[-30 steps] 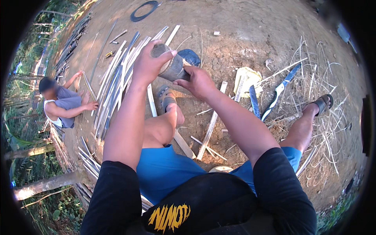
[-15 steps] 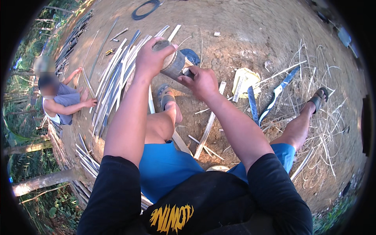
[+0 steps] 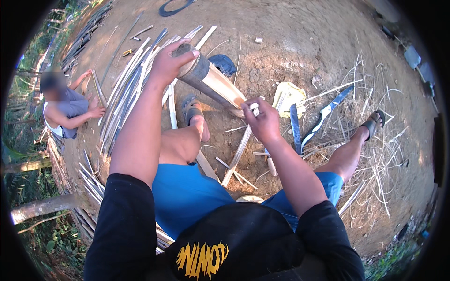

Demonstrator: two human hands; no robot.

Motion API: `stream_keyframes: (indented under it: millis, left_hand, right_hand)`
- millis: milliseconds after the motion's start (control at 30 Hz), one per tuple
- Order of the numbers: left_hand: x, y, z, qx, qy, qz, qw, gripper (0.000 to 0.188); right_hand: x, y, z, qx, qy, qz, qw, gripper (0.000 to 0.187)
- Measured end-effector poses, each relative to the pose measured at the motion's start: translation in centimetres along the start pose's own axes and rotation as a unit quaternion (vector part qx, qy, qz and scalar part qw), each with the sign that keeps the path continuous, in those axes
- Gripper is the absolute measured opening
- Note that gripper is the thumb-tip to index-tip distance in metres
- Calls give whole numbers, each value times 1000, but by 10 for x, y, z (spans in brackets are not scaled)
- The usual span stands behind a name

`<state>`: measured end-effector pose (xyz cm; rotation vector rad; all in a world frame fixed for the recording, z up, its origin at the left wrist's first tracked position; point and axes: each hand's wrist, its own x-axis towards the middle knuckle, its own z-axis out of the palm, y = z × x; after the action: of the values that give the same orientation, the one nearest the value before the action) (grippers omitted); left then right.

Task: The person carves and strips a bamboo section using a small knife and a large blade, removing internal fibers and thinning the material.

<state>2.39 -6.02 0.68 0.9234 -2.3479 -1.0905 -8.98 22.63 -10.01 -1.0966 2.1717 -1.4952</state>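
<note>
My left hand (image 3: pixel 168 64) is wrapped around the upper left end of a grey-brown bamboo section (image 3: pixel 202 80). The tube slants down to the right, and a long pale opening in its side faces up. At its lower right end my right hand (image 3: pixel 265 122) is closed, the fingers pinching a small pale wad (image 3: pixel 254 108) against or close to the rim. What the wad is made of cannot be made out. Below the tube a split bamboo strip (image 3: pixel 238 154) lies on the dirt between my legs.
Many split strips (image 3: pixel 136 79) lie at the left, where a person (image 3: pixel 70 105) sits handling a piece. To the right are a yellow cloth (image 3: pixel 289 96), a dark blade (image 3: pixel 295 129), a curved saw with a white handle (image 3: pixel 326 111) and scattered shavings (image 3: pixel 375 159). A black coil (image 3: pixel 176 7) lies far off.
The bamboo section has turned so that its long side opening shows. My right hand has moved right and down, away from my left, with the pale wad. The view has shifted slightly.
</note>
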Motion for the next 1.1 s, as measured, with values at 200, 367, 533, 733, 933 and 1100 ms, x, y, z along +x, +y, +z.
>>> stream_keyframes:
  millis: [200, 367, 533, 733, 933, 1100]
  left_hand:
    - [-8, -19, -15, -27, 33, -47, 998, 66]
    - [-26, -30, -31, -47, 26, -45, 998, 62]
    - [-17, -37, -26, -27, 38, -47, 998, 63]
    - [-8, -29, -15, -13, 80, -82, 993, 67]
    - [2, -32, -12, 31, 113, -99, 988, 69]
    - [17, -35, -5, 24, 99, -89, 991, 75]
  right_hand:
    - [-27, 57, -22, 197, 95, 174, 960, 18]
    - [-59, 150, -43, 426, 153, 362, 815, 32]
    - [-87, 192, -44, 409, 74, 460, 785, 67]
    - [-114, 195, -40, -59, -201, 393, 895, 85]
    - [-145, 189, -53, -376, -65, 404, 831, 42]
    - [-146, 200, -78, -299, -49, 494, 815, 46]
